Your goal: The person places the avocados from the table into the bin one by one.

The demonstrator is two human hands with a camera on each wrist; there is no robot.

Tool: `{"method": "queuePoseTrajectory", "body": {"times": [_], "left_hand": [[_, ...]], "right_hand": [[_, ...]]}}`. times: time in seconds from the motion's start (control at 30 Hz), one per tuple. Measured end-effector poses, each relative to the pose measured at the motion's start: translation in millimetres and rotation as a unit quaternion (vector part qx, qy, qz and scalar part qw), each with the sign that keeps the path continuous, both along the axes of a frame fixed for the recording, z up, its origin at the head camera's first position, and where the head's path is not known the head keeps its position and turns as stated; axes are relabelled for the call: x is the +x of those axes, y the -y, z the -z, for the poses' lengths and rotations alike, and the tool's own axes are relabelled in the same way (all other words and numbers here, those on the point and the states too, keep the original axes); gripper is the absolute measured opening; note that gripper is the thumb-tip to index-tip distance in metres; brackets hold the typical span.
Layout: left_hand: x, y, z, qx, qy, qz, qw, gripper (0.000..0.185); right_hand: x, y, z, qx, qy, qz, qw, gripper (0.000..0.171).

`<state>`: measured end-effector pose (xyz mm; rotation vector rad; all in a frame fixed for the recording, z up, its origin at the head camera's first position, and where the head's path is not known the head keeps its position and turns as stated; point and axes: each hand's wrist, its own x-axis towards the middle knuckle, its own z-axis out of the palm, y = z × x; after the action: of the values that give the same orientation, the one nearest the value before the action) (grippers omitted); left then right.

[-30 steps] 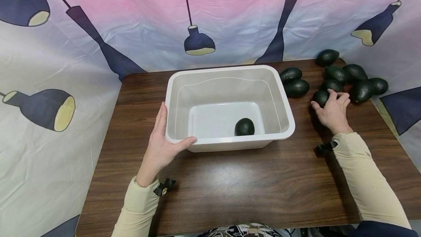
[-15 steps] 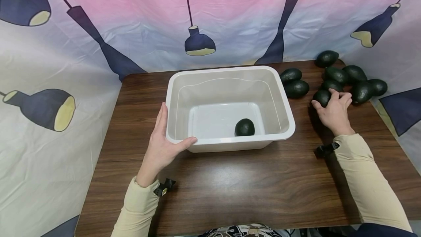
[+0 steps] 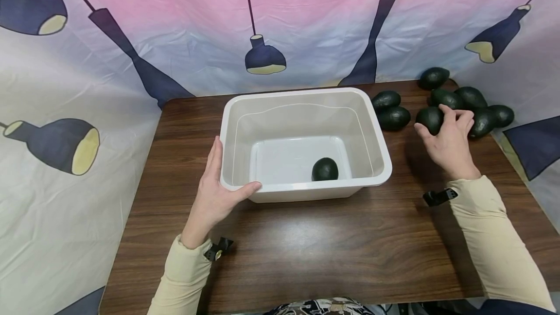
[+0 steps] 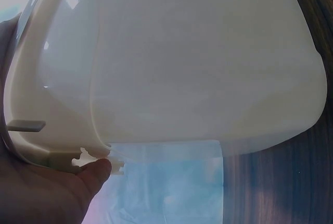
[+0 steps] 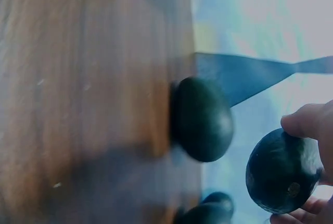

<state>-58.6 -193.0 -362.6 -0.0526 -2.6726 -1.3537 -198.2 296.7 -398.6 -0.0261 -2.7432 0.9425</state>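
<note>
My right hand point(image 3: 452, 147) holds an avocado point(image 3: 428, 119) between thumb and fingers; in the right wrist view this dark green avocado point(image 5: 281, 174) hangs above the table. My left hand point(image 3: 213, 198) rests at the near left corner of a light grey plastic bin point(image 3: 306, 187), its straight fingers along the left side and thumb on the front rim. The left wrist view has that thumb point(image 4: 98, 174) against the bin's outer wall point(image 4: 208, 67). Inside the bin, one avocado point(image 3: 325, 169) lies on the floor near the front wall.
Two avocados point(image 3: 393, 118) lie beside the bin's right side. Several others point(image 3: 481, 121) cluster at the table's back right corner, with one more point(image 3: 433, 78) at the back edge. A lamp-printed cloth point(image 3: 210, 28) hangs behind the brown wooden table point(image 3: 315, 252).
My right hand has lifted the avocado off the table, raising it slightly over where another avocado lay. The left hand and the bin have stayed in place.
</note>
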Motion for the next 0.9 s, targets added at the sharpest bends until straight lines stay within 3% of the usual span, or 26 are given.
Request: {"method": "queuePoseTrajectory", "body": {"times": [0.4,0.67,0.9], "left_hand": [[0.3,0.3,0.4,0.0,0.004,0.003,1.0,0.121],[-1.1,0.0,1.3,-0.004,0.002,0.004,1.0,0.12],[-0.7,0.4,1.6,-0.003,0.002,0.003,1.0,0.12]], "right_hand": [[15.2,25.5,-42.3,-0.02,-0.063,-0.032,0.997,0.071],[24.0,38.9,-58.2,-0.029,-0.138,-0.069,0.988,0.071],[36.4,53.6,-75.6,-0.035,-0.176,-0.093,0.979,0.072]]}}
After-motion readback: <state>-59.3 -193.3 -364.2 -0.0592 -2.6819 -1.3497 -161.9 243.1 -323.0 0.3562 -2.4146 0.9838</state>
